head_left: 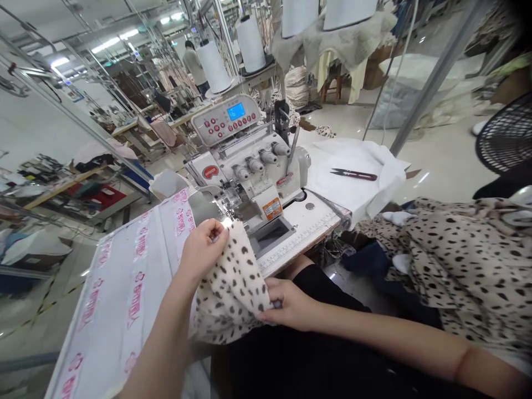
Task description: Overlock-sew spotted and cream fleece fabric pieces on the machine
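Note:
A cream fabric piece with dark spots (233, 282) hangs from the front of the overlock sewing machine (253, 166), its top edge close to the presser foot. My left hand (203, 246) pinches the fabric's upper left edge, just in front of the needle area. Lower down, my right hand (288, 305) grips the right edge of the same fabric between thumb and fingers. The lower part of the cloth drapes over the table edge toward my lap. The machine's blue display (236, 111) is lit.
Thread snips (353, 174) lie on white cloth (332, 155) right of the machine. More spotted fabric (474, 260) is heaped at the right, below a black fan (505, 133). White thread cones (251, 44) stand behind the machine. A person (193, 66) is in the far background.

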